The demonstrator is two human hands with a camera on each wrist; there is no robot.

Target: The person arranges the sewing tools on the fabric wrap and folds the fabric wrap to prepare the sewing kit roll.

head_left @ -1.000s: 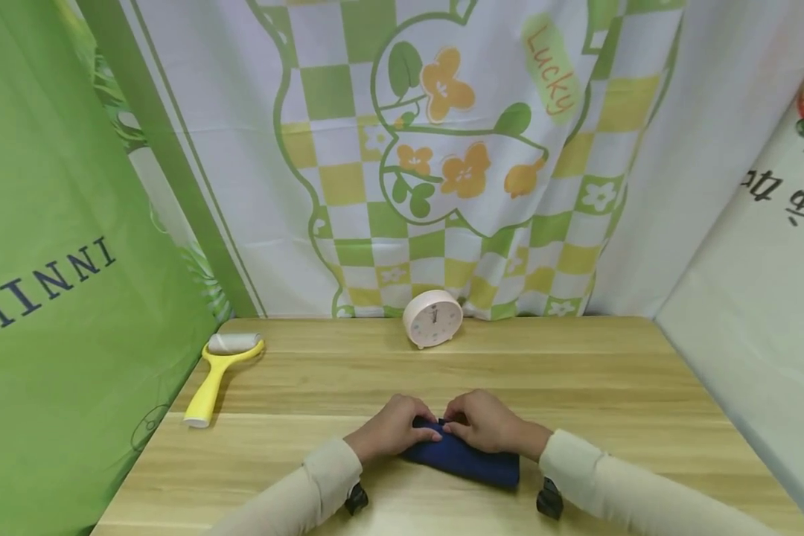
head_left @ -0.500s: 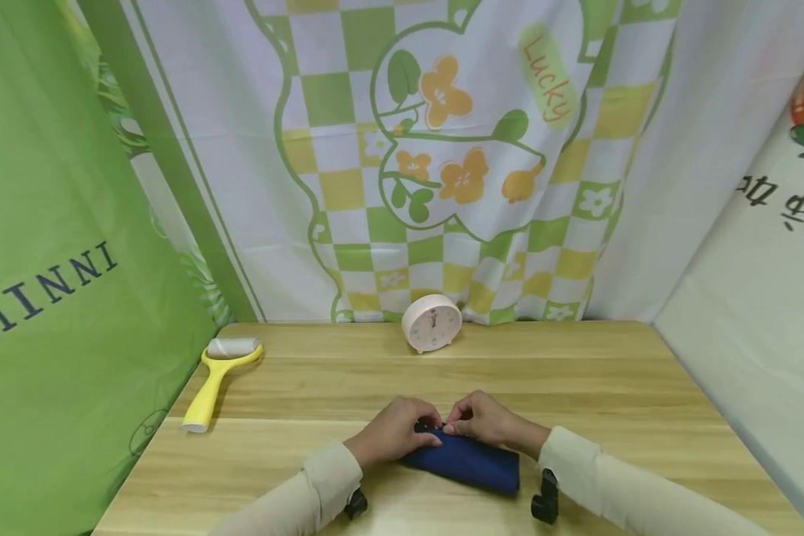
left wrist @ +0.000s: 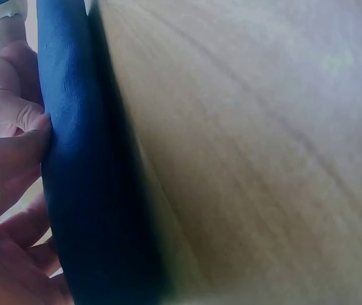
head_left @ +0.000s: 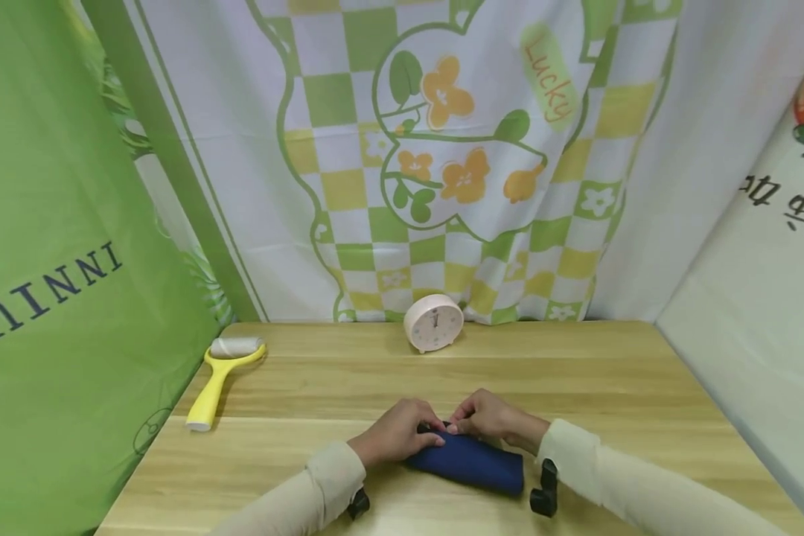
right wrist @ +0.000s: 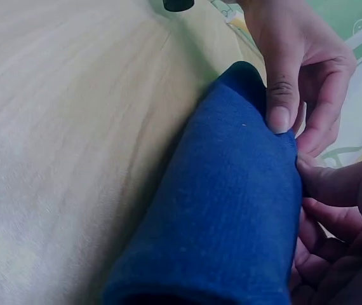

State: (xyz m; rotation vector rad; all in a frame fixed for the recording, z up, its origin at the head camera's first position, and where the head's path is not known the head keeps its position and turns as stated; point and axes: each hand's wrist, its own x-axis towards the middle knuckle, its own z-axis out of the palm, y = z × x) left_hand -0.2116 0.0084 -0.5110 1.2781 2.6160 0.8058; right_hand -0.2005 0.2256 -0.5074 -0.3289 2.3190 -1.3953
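Observation:
A long, rounded dark blue pouch (head_left: 472, 465) lies on the wooden table in front of the person, slightly slanted. My left hand (head_left: 398, 432) grips its far edge near the left end, thumb on the near face and fingers behind. Right beside it, my right hand (head_left: 492, 415) pinches the same far edge between thumb and fingertips. In the right wrist view the left thumb presses on the upper edge of the pouch (right wrist: 213, 197), close to the right thumb. The left wrist view has the pouch (left wrist: 79, 140) upright along the fingers. What lies behind its far edge is hidden.
A pale pink round clock (head_left: 434, 324) stands at the back of the wooden table (head_left: 576, 394). At the left edge lies a yellow-handled lint roller (head_left: 214, 383). Printed curtains (head_left: 482, 171) hang behind the table, and cloth walls flank both sides.
The right hand has drawn up slightly, its fingertips staying at the pouch's far edge. The left hand keeps its grip and has barely shifted.

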